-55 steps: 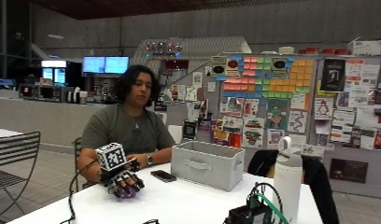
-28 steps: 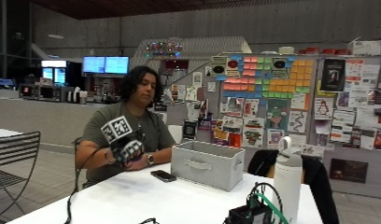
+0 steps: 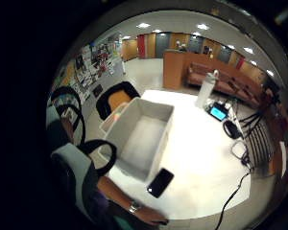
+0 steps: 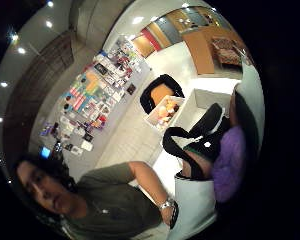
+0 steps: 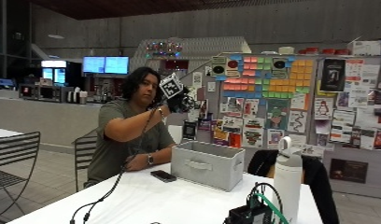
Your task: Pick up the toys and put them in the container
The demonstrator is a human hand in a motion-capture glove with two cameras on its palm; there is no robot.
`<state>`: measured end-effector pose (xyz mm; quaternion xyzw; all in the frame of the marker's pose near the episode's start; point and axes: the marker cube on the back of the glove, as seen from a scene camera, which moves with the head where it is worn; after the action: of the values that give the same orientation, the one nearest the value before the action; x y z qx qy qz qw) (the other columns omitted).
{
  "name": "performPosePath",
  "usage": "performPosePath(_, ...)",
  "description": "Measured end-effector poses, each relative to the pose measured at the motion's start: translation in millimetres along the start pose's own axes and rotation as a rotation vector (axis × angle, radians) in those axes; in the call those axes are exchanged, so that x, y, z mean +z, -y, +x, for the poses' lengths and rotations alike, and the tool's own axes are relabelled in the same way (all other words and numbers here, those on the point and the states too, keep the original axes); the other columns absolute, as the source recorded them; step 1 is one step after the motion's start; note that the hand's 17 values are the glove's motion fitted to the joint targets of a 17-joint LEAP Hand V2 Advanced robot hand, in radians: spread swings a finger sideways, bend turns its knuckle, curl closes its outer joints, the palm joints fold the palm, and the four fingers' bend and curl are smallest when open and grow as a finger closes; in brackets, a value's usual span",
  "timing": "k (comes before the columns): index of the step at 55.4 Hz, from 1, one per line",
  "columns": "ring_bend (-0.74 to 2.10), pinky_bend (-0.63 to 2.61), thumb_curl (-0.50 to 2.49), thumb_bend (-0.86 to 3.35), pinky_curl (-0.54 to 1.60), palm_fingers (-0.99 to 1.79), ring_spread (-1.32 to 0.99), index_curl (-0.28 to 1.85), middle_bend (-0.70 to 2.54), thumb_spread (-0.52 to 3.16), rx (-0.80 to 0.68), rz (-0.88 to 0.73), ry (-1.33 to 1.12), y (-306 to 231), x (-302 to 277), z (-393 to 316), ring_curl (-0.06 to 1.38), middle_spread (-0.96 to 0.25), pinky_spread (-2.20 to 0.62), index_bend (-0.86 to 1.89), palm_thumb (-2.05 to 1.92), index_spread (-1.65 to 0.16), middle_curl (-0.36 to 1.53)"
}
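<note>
Outside view: on the white table (image 5: 178,200), a dark phone (image 5: 163,176) lies beside the grey container (image 5: 208,164), open side up. Above and behind it, a seated person's gloved right hand (image 5: 180,101) is raised at head height. The thumb-side palm view shows its fingers (image 4: 202,129) curled beside a purple toy (image 4: 229,162), apparently clasping it. The container lies below and ahead of the hand, so the toy must come down into it.

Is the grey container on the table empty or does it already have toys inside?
Empty. The little finger side palm view looks down into the grey container and shows only its bare floor. The gloved right hand is raised above it.
</note>
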<state>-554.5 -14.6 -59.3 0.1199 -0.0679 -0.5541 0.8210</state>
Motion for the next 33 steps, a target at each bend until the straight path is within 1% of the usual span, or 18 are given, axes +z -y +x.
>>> performPosePath(2, 1.46, 1.1, 0.74, 0.19, 0.52, 1.14, -0.34, 0.88, 1.01, 1.25, -0.104, 0.004, -0.121, 9.3, 7.4, 11.0, 0.59, -0.34, -0.44, 0.79, 0.57, -0.33, 0.75)
performPosePath(3, 1.46, 1.1, 0.74, 0.19, 0.52, 1.14, -0.34, 0.88, 1.01, 1.25, -0.118, 0.008, -0.154, 14.5, 9.9, 14.3, 0.59, -0.34, -0.44, 0.79, 0.57, -0.32, 0.76)
performPosePath(4, 1.46, 1.1, 0.75, 0.18, 0.52, 1.14, -0.34, 0.89, 1.01, 1.25, -0.102, 0.011, -0.154, 20.2, 11.5, 13.1, 0.59, -0.33, -0.44, 0.79, 0.57, -0.32, 0.76)
performPosePath(8, 1.47, 1.11, 0.77, 0.18, 0.53, 1.13, -0.33, 0.91, 1.01, 1.25, 0.03, 0.009, -0.031, 43.5, 15.3, -9.1, 0.59, -0.33, -0.44, 0.78, 0.56, -0.32, 0.77)
performPosePath(10, 1.47, 1.12, 0.78, 0.18, 0.53, 1.13, -0.33, 0.92, 1.01, 1.26, 0.04, -0.002, -0.021, 52.5, 18.9, -8.9, 0.59, -0.33, -0.44, 0.78, 0.56, -0.32, 0.78)
performPosePath(14, 1.47, 1.12, 0.81, 0.18, 0.53, 1.13, -0.33, 0.94, 1.02, 1.26, -0.154, -0.02, -0.128, 60.1, 29.4, 11.3, 0.59, -0.33, -0.44, 0.77, 0.56, -0.32, 0.8)
performPosePath(15, 1.47, 1.12, 0.81, 0.18, 0.53, 1.14, -0.33, 0.95, 1.02, 1.26, -0.16, -0.021, -0.128, 61.8, 31.1, 12.1, 0.59, -0.33, -0.44, 0.78, 0.56, -0.32, 0.8)
performPosePath(16, 1.47, 1.12, 0.82, 0.18, 0.53, 1.13, -0.33, 0.96, 1.02, 1.26, -0.12, -0.021, -0.101, 64.7, 31.9, 9.9, 0.59, -0.33, -0.44, 0.77, 0.56, -0.32, 0.8)
performPosePath(18, 1.47, 1.13, 0.83, 0.18, 0.53, 1.14, -0.33, 0.97, 1.02, 1.26, 0.021, -0.02, -0.007, 71.5, 32.0, 1.1, 0.59, -0.33, -0.44, 0.77, 0.56, -0.32, 0.81)
performPosePath(20, 1.46, 1.13, 0.84, 0.18, 0.53, 1.14, -0.33, 0.98, 1.03, 1.26, 0.09, -0.019, 0.03, 75.4, 33.7, -1.7, 0.59, -0.33, -0.44, 0.77, 0.56, -0.31, 0.82)
performPosePath(23, 1.47, 1.13, 0.85, 0.17, 0.53, 1.15, -0.32, 0.99, 1.03, 1.27, 0.056, -0.014, -0.03, 75.8, 40.9, 6.4, 0.59, -0.33, -0.43, 0.77, 0.54, -0.31, 0.82)
performPosePath(26, 1.47, 1.13, 0.87, 0.17, 0.53, 1.15, -0.33, 1.01, 1.04, 1.27, 0.027, -0.016, -0.027, 75.0, 44.3, 8.5, 0.59, -0.32, -0.43, 0.78, 0.54, -0.31, 0.83)
performPosePath(27, 1.48, 1.13, 0.87, 0.17, 0.53, 1.15, -0.33, 1.01, 1.04, 1.27, 0.035, -0.014, -0.028, 75.3, 45.1, 9.3, 0.59, -0.32, -0.43, 0.78, 0.54, -0.31, 0.84)
performPosePath(30, 1.48, 1.13, 0.89, 0.17, 0.53, 1.15, -0.32, 1.03, 1.04, 1.28, 0.144, 0.001, -0.024, 80.5, 46.4, 12.9, 0.59, -0.32, -0.43, 0.78, 0.54, -0.31, 0.84)
performPosePath(31, 1.48, 1.13, 0.9, 0.17, 0.53, 1.15, -0.32, 1.03, 1.05, 1.28, 0.158, 0.004, -0.034, 81.8, 46.7, 15.4, 0.59, -0.32, -0.43, 0.77, 0.54, -0.31, 0.84)
performPosePath(33, 1.48, 1.13, 0.91, 0.17, 0.53, 1.15, -0.32, 1.04, 1.05, 1.28, 0.114, 0.009, -0.067, 81.9, 47.5, 18.8, 0.59, -0.32, -0.43, 0.77, 0.54, -0.31, 0.85)
